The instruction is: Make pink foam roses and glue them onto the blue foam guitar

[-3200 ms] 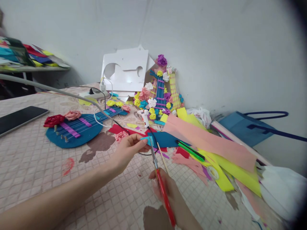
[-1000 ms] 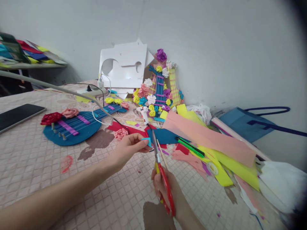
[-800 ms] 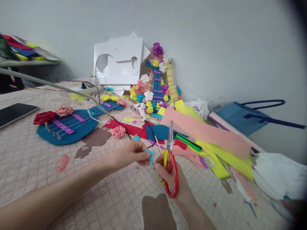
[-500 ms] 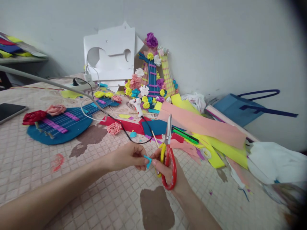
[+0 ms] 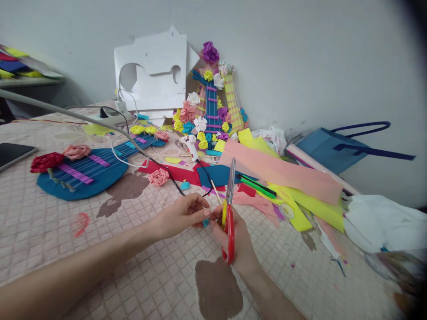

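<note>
- The red-and-yellow-handled metal scissors (image 5: 230, 218) are in the right hand (image 5: 243, 244), above the beige, grid-patterned worktop (image 5: 156, 280).
- Their long axis runs away from the person, leaning slightly right; the narrow blades point toward the far side and look drawn together, with the handle loops at the near end.
- The right hand's fingers grip the handles, its fingertips close to the left hand (image 5: 183, 215).
- The left hand's fingers pinch a small turquoise scrap (image 5: 205, 222); most of it is hidden, so its long axis cannot be told.
- Left of the hands, a flat blue guitar-shaped cutout (image 5: 111, 178) lies with its rounded body near-left and its neck pointing far-right.
- Beyond the hands, a white pistol-shaped glue gun (image 5: 190, 146) stands near a long salmon-pink strip (image 5: 278, 173), which slants from far-left to near-right.
- A slim green-and-black cutter (image 5: 258, 186) lies along a similar slant.
</note>
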A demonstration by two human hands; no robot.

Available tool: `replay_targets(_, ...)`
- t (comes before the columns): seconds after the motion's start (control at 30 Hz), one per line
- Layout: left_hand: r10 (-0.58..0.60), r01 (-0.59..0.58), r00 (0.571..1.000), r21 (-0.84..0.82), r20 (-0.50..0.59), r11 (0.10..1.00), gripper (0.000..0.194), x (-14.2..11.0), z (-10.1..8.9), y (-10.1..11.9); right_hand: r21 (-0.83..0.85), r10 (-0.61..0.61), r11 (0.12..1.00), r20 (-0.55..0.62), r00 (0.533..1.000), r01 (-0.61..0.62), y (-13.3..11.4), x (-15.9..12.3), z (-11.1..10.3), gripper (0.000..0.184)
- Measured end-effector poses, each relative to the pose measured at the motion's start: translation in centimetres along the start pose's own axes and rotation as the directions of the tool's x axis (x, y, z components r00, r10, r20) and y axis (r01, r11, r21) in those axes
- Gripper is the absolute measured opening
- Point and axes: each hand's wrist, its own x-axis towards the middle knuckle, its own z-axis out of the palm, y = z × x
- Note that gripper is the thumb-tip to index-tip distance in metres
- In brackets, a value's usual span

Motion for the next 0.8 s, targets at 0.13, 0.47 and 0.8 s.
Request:
replay_targets(0.13, 0.047, -0.047, 0.999, 0.055, 0.001, 0.997, 0.029, 0.2, -0.1, -0.6, -0.010, -0.015, 1.000, 0.001, 1.000, 0.015, 0.1, -0.2, 0.1, 0.009)
replay_targets(0.47, 0.052, -0.052, 0.999, -0.042, 0.001, 0.998, 0.024, 0.4, -0.8, -0.8, 0.189, 0.114, 0.976, -0.006, 0.993, -0.111, 1.3, 0.5, -0.7, 0.018)
replay_targets(0.8, 0.223, -0.245, 0.969, 0.330, 0.105, 0.912, 0.027, 0.1, -1.3, 0.3, 0.365, 0.213, 0.906, 0.048, 0.976, -0.215, 1.6, 0.4, -0.5, 0.022)
